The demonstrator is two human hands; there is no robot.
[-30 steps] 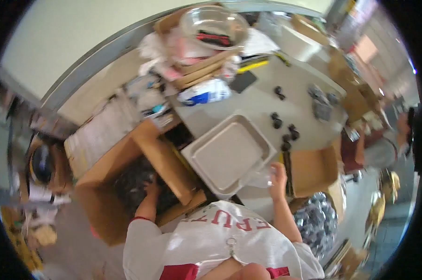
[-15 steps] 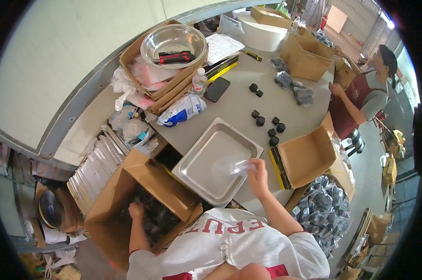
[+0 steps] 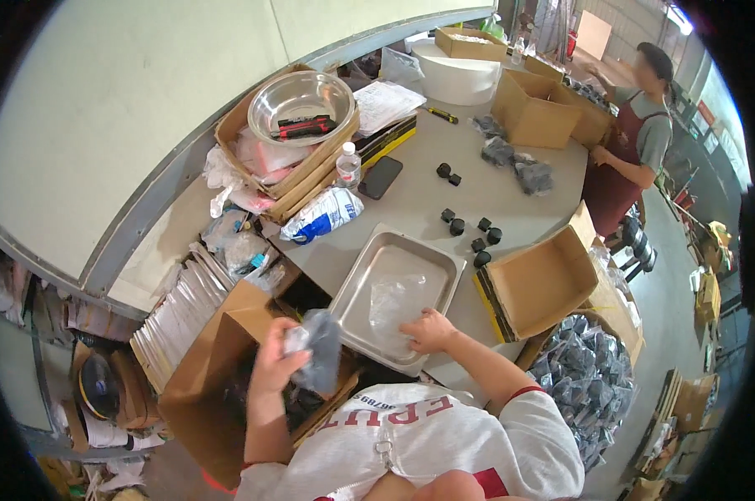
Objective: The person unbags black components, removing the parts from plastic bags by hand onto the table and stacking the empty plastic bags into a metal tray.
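Packet [image 3: 320, 349] (grey, plastic, somewhat blurred) raised in the left hand [image 3: 279, 352], beside the near left corner of the metal tray [image 3: 421, 263] and over the tray-side edge of the cardboard carton [image 3: 195, 391]. We note the lift as the chief change: half a second earlier this hand was down among the carton's dark contents, whereas its fingers now grasp the packet. We judge that the work has passed from reaching in to bringing out, although we cannot make out what the packet encloses.

The right hand [image 3: 430, 331] rests low over the tray's near right side, fingers bent, at or just beside the lower end of a clear bag [image 3: 396, 302] lying in the tray; we cannot tell whether they grip it. In the earlier frame, we see these fingers pinching clear plastic above the tray.

Unaltered, as far as we can see, are the black pieces [image 3: 457, 226] on the desk [image 3: 411, 196], which keep their small groups beyond the tray.
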